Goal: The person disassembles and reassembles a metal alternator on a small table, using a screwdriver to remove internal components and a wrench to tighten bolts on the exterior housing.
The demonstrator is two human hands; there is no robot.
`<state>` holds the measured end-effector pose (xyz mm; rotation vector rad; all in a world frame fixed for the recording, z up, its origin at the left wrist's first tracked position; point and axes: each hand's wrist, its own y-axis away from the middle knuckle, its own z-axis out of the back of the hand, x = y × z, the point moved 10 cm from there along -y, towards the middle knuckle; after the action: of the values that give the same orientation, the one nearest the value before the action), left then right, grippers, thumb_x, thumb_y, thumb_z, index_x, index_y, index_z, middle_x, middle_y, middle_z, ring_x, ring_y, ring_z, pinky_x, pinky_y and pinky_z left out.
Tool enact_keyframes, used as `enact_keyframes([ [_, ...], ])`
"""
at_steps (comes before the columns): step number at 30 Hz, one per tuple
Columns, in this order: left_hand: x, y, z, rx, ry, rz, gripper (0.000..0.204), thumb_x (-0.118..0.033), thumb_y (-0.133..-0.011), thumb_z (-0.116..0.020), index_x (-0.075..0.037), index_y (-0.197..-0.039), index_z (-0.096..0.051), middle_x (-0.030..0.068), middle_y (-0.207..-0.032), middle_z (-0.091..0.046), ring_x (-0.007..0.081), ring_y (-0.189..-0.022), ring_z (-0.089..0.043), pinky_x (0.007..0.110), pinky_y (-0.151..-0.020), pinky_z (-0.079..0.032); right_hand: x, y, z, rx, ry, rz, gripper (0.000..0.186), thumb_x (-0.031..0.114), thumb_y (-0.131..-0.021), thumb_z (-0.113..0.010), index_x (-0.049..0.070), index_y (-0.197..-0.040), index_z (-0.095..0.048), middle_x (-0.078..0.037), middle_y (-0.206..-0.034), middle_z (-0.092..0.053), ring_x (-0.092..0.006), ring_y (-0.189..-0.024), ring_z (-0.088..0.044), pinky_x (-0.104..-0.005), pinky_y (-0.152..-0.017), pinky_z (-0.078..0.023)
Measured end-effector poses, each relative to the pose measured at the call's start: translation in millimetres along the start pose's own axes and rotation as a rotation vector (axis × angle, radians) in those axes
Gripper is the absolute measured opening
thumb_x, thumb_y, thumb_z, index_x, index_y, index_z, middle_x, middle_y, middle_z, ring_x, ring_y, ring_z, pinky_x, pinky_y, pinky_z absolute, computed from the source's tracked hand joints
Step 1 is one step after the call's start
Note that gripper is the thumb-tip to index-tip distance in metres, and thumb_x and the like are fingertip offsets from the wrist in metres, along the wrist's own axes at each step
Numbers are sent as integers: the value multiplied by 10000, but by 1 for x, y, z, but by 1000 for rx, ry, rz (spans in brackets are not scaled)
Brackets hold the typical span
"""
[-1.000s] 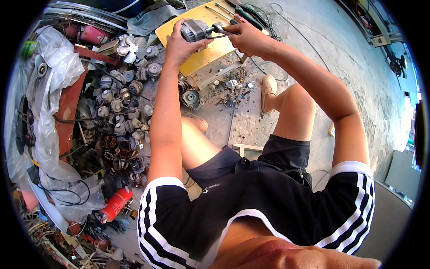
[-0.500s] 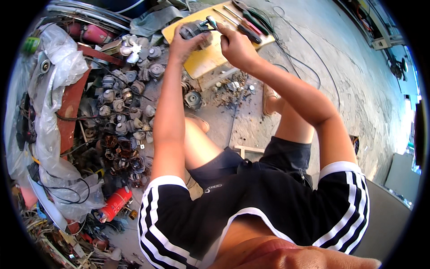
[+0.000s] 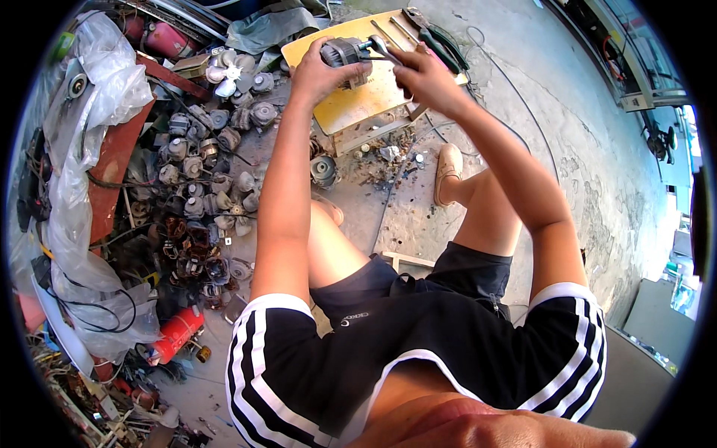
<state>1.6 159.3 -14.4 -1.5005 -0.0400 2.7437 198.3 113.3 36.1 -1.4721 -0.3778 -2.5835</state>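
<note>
My left hand (image 3: 317,76) is wrapped round a small grey electric motor (image 3: 345,54), with the thumb along its near side. The motor is held above a low yellow-topped table (image 3: 351,106). In my right hand (image 3: 429,79) is a metal ratchet wrench (image 3: 379,46), its handle partly hidden by the fingers. The wrench's socket end meets the right side of the motor. Beyond the right hand, green-handled pliers (image 3: 442,51) and screwdrivers (image 3: 404,28) lie on the tabletop.
Many similar small motors (image 3: 196,166) are heaped on the floor at the left, beside crumpled clear plastic (image 3: 112,82). A red cylinder (image 3: 178,334) lies nearer. Dark debris (image 3: 392,157) is scattered below the table. A black cable (image 3: 515,127) runs over the concrete at the right.
The view has shifted a little, so hands and table appear slightly farther right. The wrench has turned relative to the motor, its socket end still there. Both hands keep their holds.
</note>
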Motion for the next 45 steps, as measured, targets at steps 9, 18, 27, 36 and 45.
enact_keyframes([
  [9,-18,2,-4,-38,-82,-118,1031,-690,-538,-805,-87,-1324,-519,194,-1235,-621,322,-1159,-590,415,-1018,-411,21,-70,3,738,50,-470,232,170,-913,-456,72,-808,-638,-38,-587,-601,-104,-437,-516,-233,-410,-446],
  [18,13,-3,12,-43,-29,-4,1050,-747,-511,-770,-125,-1324,-537,186,-1193,-646,317,-1175,-575,444,-1068,-322,25,7,-22,-245,365,368,490,182,-920,-535,56,-1391,-485,-231,-782,-655,-331,-670,-671,-423,-690,-524],
  [27,7,-4,10,-18,-15,-15,1065,-726,-487,-799,-156,-1347,-531,179,-1211,-639,333,-1211,-544,418,-1060,-348,-12,4,-31,-320,230,353,527,182,-928,-553,161,-1441,-435,-210,-837,-669,-402,-777,-652,-446,-707,-516],
  [36,-2,-3,2,0,-83,-39,1058,-693,-484,-825,-150,-1347,-543,186,-1221,-632,336,-1214,-531,412,-1055,-365,33,-6,12,293,-372,-491,245,295,-936,-598,62,-870,-632,-4,-749,-638,-13,-487,-514,-133,-400,-447],
  [45,-9,3,4,-34,-182,-52,1061,-720,-495,-799,-178,-1364,-523,152,-1231,-634,320,-1194,-549,442,-1042,-348,47,-20,20,324,44,-127,263,306,-914,-605,65,-974,-692,-9,-716,-647,-39,-499,-500,-187,-436,-384],
])
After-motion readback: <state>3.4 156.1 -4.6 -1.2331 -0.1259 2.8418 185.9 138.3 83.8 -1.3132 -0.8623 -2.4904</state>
